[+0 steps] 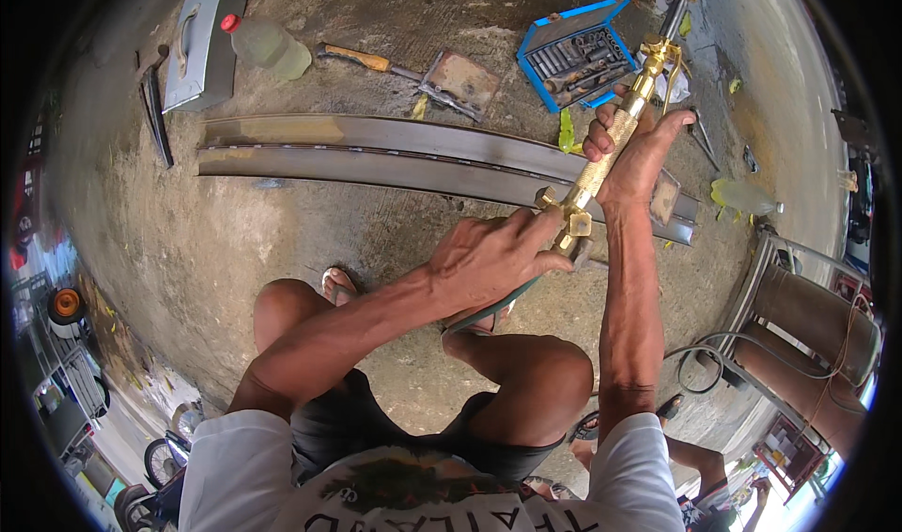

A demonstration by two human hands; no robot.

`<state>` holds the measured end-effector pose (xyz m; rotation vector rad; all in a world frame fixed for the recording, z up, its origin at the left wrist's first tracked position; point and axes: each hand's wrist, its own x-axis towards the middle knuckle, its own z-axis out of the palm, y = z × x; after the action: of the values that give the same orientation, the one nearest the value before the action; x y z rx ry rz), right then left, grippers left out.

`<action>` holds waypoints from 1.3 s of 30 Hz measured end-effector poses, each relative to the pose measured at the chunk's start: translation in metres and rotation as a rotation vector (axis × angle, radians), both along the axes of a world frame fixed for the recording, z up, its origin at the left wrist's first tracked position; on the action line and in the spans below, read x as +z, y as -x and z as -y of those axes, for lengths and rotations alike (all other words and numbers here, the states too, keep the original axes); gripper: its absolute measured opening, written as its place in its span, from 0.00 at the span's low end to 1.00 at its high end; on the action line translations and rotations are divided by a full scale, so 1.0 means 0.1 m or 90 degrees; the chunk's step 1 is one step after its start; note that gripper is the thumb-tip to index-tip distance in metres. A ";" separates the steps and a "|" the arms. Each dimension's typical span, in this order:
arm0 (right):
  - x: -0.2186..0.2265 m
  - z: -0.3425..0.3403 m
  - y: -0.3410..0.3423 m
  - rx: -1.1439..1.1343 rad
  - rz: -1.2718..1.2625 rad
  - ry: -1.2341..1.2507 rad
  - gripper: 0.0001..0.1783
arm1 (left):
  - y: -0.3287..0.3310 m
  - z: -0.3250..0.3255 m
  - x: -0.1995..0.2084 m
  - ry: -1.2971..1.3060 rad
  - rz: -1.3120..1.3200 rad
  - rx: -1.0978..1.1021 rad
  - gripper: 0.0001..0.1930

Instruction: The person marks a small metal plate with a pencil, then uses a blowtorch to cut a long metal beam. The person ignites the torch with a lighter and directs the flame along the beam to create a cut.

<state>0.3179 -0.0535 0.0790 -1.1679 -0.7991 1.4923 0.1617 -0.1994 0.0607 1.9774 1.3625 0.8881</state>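
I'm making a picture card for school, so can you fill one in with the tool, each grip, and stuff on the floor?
Tool: brass-coloured torch with a patterned handle
Left grip: holding its lower end
Right grip: wrapped around its handle
Floor: long metal bars, wooden-handled hammer, open blue socket case, red-capped bottle

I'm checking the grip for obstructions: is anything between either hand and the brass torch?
Nothing visible is: the right hand curls around the handle of the brass torch, and the left hand touches its valve end. The left palm is hidden.
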 end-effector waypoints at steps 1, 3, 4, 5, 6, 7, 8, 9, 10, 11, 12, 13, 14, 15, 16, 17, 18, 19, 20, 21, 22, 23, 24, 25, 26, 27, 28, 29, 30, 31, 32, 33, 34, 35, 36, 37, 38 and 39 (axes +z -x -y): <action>-0.04 -0.01 0.04 0.009 -0.006 -0.009 0.58 | -0.06 0.00 -0.04 0.008 -0.045 -0.022 0.25; -0.13 -0.01 0.12 0.019 -0.003 -0.026 0.58 | -0.08 -0.04 -0.18 -0.018 -0.103 -0.034 0.26; -0.17 -0.01 0.15 0.021 -0.004 -0.035 0.58 | -0.06 -0.06 -0.27 -0.051 -0.115 -0.025 0.25; -0.21 -0.01 0.18 0.018 -0.006 -0.042 0.59 | -0.03 -0.09 -0.35 -0.085 -0.126 -0.015 0.25; -0.25 -0.01 0.20 0.025 -0.003 -0.065 0.60 | -0.02 -0.12 -0.39 -0.097 -0.144 -0.020 0.24; -0.28 -0.01 0.22 0.032 0.001 -0.088 0.60 | -0.01 -0.16 -0.40 -0.108 -0.161 -0.025 0.23; -0.31 -0.01 0.24 0.038 0.005 -0.111 0.61 | -0.01 -0.19 -0.44 -0.119 -0.178 -0.030 0.22; -0.33 0.00 0.26 0.037 -0.010 -0.119 0.62 | -0.01 -0.21 -0.49 -0.180 -0.203 -0.023 0.19; -0.34 0.01 0.26 0.036 -0.015 -0.132 0.62 | -0.02 -0.22 -0.52 -0.200 -0.221 -0.013 0.19; -0.35 0.01 0.25 0.034 -0.021 -0.146 0.63 | -0.04 -0.22 -0.54 -0.219 -0.238 -0.003 0.19; -0.36 0.02 0.25 0.036 -0.025 -0.157 0.63 | -0.05 -0.22 -0.55 -0.236 -0.254 0.010 0.19; -0.36 0.04 0.25 0.029 -0.021 -0.179 0.62 | -0.07 -0.23 -0.57 -0.239 -0.266 0.022 0.20; -0.36 0.03 0.25 0.029 -0.021 -0.192 0.62 | -0.09 -0.25 -0.60 -0.241 -0.278 0.035 0.21; -0.35 0.03 0.25 0.028 -0.021 -0.205 0.61 | -0.10 -0.26 -0.60 -0.244 -0.289 0.045 0.22; -0.33 0.02 0.25 0.027 -0.020 -0.218 0.61 | -0.11 -0.28 -0.60 -0.206 -0.279 0.044 0.23; -0.30 0.02 0.27 0.016 -0.018 -0.225 0.58 | -0.11 -0.30 -0.59 -0.167 -0.268 0.043 0.24; -0.29 0.03 0.28 0.015 -0.008 -0.230 0.57 | -0.11 -0.30 -0.58 -0.125 -0.257 0.041 0.25; -0.28 0.04 0.29 0.014 0.002 -0.235 0.56 | -0.11 -0.31 -0.59 -0.127 -0.261 0.036 0.25; -0.26 0.05 0.31 0.012 0.012 -0.240 0.55 | -0.09 -0.31 -0.61 -0.128 -0.265 0.031 0.26; -0.24 0.08 0.35 -0.004 0.017 -0.234 0.52 | -0.07 -0.31 -0.62 -0.128 -0.268 0.026 0.27; -0.24 0.10 0.36 0.011 0.011 -0.231 0.51 | -0.05 -0.30 -0.62 -0.144 -0.273 0.029 0.28; -0.24 0.12 0.38 0.027 0.005 -0.227 0.51 | -0.01 -0.30 -0.61 -0.160 -0.277 0.033 0.29; -0.25 0.13 0.38 0.040 0.003 -0.224 0.50 | 0.00 -0.29 -0.61 -0.176 -0.278 0.034 0.30; -0.26 0.13 0.39 0.045 -0.009 -0.219 0.50 | 0.01 -0.29 -0.62 -0.199 -0.268 0.037 0.30; -0.28 0.13 0.40 0.050 -0.022 -0.213 0.49 | 0.01 -0.29 -0.65 -0.222 -0.258 0.040 0.31; -0.30 0.13 0.42 0.057 -0.035 -0.208 0.49 | 0.01 -0.30 -0.66 -0.244 -0.247 0.044 0.32; -0.31 0.13 0.43 0.059 -0.034 -0.209 0.49 | 0.02 -0.29 -0.66 -0.225 -0.265 0.046 0.32; -0.32 0.13 0.45 0.061 -0.033 -0.211 0.49 | 0.03 -0.28 -0.64 -0.205 -0.283 0.048 0.32; -0.33 0.12 0.47 0.066 -0.032 -0.212 0.49 | 0.04 -0.27 -0.63 -0.185 -0.302 0.051 0.32; -0.34 0.12 0.48 0.063 -0.037 -0.210 0.49 | 0.04 -0.27 -0.65 -0.184 -0.292 0.051 0.32; -0.36 0.13 0.48 0.061 -0.042 -0.207 0.48 | 0.03 -0.27 -0.69 -0.183 -0.282 0.052 0.32; -0.37 0.13 0.47 0.058 -0.047 -0.205 0.48 | 0.03 -0.28 -0.68 -0.183 -0.272 0.051 0.33; -0.38 0.13 0.47 0.064 -0.061 -0.206 0.48 | 0.04 -0.27 -0.66 -0.166 -0.249 0.053 0.33; -0.39 0.11 0.46 0.070 -0.074 -0.207 0.48 | 0.07 -0.26 -0.63 -0.149 -0.225 0.056 0.33; -0.40 0.10 0.45 0.075 -0.087 -0.207 0.48 | 0.10 -0.26 -0.60 -0.132 -0.200 0.058 0.33; -0.40 0.09 0.43 0.081 -0.105 -0.206 0.47 | 0.14 -0.28 -0.60 -0.089 -0.151 0.076 0.33; -0.40 0.07 0.41 0.088 -0.123 -0.205 0.47 | 0.19 -0.32 -0.60 -0.047 -0.102 0.094 0.32; -0.40 0.06 0.40 0.097 -0.144 -0.204 0.47 | 0.25 -0.35 -0.60 -0.006 -0.054 0.113 0.32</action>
<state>0.2778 -0.0597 0.0387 -0.7003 -0.9448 1.5204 0.1366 -0.1643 0.0011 1.9430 1.6056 0.8990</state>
